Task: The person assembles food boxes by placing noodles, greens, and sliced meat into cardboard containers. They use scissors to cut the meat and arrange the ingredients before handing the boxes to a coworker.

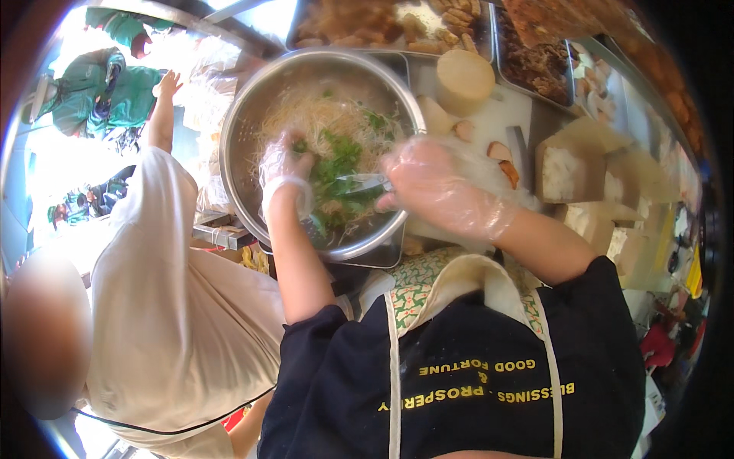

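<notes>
Right hand (419, 177) clamped on bladed tool (365, 183), hiding three-o'clock rim of bowl (344, 69); left hand (284, 164) amid noodles (287, 115), can't tell grip; pale cylinder (465, 80) at two o'clock, co-worker (191, 329) at seven

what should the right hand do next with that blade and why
Probably a small cut through the greens, clear of the left hand: the right hand holds the blade by the greens, which lie clumped on pale strands in the bowl.

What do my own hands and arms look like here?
Your left hand and right hand wear loose, see-through, wrinkled plastic gloves with baggy cuffs. The forearms show no sleeve covering; short black sleeves end near the elbows.
</notes>
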Demonstrator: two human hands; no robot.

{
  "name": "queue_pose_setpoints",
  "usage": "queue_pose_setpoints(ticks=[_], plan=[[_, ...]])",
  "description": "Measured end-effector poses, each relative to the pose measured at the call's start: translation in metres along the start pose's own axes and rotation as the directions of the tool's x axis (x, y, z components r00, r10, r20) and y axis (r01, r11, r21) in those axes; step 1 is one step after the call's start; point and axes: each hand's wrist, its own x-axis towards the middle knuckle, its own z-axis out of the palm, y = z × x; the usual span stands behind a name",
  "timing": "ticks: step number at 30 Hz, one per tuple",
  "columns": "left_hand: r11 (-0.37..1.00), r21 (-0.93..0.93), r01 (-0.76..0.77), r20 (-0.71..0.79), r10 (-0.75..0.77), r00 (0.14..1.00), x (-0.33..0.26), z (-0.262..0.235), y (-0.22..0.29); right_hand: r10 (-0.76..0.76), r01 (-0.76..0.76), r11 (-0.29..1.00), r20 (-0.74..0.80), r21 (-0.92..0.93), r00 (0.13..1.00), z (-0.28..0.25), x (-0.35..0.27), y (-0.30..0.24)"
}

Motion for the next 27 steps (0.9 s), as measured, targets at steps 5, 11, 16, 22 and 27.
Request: queue_pose_setpoints(ticks=[5, 11, 16, 22, 27], plan=[[0.966, -0.192, 0.175, 0.161, -0.145, 0.976, 0.003, -0.027, -0.024, 0.165, -0.160, 0.984, -0.058, 0.079, 0.985, -0.013, -0.041, 0.006], [0.997, 0.050, 0.063, 0.309, -0.076, 0.948, -0.007, -0.006, -0.036, 0.199, -0.191, 0.970, -0.037, 0.150, 0.979, -0.008, -0.037, -0.011], [0.972, -0.094, 0.216, 0.303, -0.179, 0.936, -0.008, 0.005, -0.056, 0.226, -0.242, 0.823, 0.096, 0.514, 0.970, -0.004, -0.036, -0.016], [0.966, -0.253, 0.050, 0.077, -0.032, 0.997, -0.009, 0.001, -0.071, 0.185, -0.269, 0.563, 0.198, 0.781, 0.962, 0.021, -0.043, -0.019], [0.972, -0.235, -0.005, 0.143, 0.040, 0.989, 0.003, 0.018, -0.042, 0.215, -0.331, 0.519, 0.255, 0.788, 0.943, 0.037, -0.051, -0.026]])
